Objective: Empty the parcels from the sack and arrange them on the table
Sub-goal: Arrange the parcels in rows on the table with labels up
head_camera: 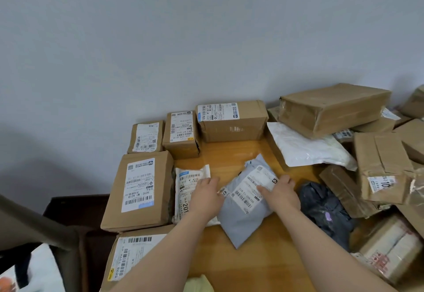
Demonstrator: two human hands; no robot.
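Observation:
A grey poly mailer (243, 220) with a white label lies tilted in the middle of the wooden table (231, 154). My right hand (281, 189) lies on its right side, fingers over the label. My left hand (206, 194) rests flat on a white padded mailer (184, 183) just left of the grey one and touches the grey mailer's left edge. Labelled brown boxes stand in rows: a large one (140, 190) at the left, three smaller ones (231, 120) along the wall. The sack is not in view.
A heap of brown parcels (332, 108), a white bag (307, 147) and a black bag (321, 206) crowds the table's right side. Another labelled box (130, 257) sits at the near left edge. A dark chair (75, 218) stands left of the table.

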